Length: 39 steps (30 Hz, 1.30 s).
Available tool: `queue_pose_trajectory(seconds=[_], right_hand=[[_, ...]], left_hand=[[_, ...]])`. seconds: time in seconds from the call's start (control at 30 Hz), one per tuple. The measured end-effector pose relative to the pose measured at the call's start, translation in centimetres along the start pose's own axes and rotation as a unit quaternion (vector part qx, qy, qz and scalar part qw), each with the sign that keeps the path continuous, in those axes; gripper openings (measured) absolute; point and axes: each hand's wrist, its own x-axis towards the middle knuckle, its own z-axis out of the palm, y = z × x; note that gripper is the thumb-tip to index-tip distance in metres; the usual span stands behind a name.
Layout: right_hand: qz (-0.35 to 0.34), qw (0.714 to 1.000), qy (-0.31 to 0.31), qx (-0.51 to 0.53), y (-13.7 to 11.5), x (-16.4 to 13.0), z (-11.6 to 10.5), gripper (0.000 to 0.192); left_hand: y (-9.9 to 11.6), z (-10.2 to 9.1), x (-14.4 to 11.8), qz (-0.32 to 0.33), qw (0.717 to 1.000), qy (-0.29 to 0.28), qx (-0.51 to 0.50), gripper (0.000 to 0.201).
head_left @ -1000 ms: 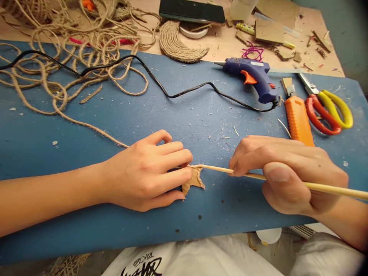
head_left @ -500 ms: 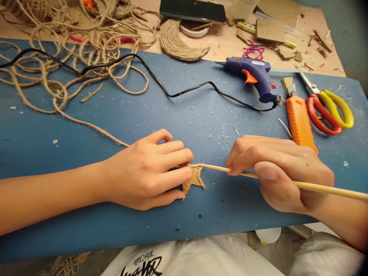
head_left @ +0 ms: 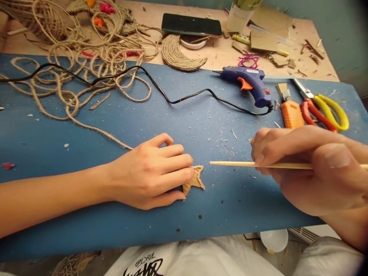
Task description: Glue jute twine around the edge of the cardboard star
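My left hand (head_left: 153, 172) lies over a small cardboard star (head_left: 194, 179), its fingers pinning the star to the blue table. Twine edges the star's exposed points; the rest is hidden under my fingers. A strand of jute twine (head_left: 99, 131) leads from a tangled heap to beneath this hand. My right hand (head_left: 310, 165) is closed around a bamboo skewer (head_left: 230, 163). The skewer's tapered tip points left, a short gap to the right of the star.
Behind my hands lie a blue glue gun (head_left: 244, 80) with its black cord (head_left: 172, 102), an orange utility knife (head_left: 291, 114) and scissors (head_left: 335, 111). Farther back are a twine-covered crescent (head_left: 179, 55), a phone (head_left: 192, 25) and cardboard scraps (head_left: 263, 41).
My right hand has drawn back to the right, taking the skewer's tip off the star's edge. My left hand stays on the star. The view has shifted slightly.
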Motion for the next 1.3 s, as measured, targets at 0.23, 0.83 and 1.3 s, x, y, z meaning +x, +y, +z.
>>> queue_pose_trajectory(seconds=[0.23,0.83,1.3], right_hand=[[0.003,0.992,-0.043,0.115,0.2,0.6,0.0,0.023],[-0.028,0.987,-0.138,0.083,1.0,1.6,0.5,0.016],[-0.116,0.975,-0.191,-0.001,0.8,2.0,-0.2,0.021]], left_hand=[[-0.1,0.0,-0.3,-0.049,0.994,0.086,-0.044,0.033],[0.2,-0.5,0.1,-0.096,0.984,0.123,-0.081,0.005],[-0.3,-1.0,0.1,-0.158,0.962,0.135,-0.180,0.011]])
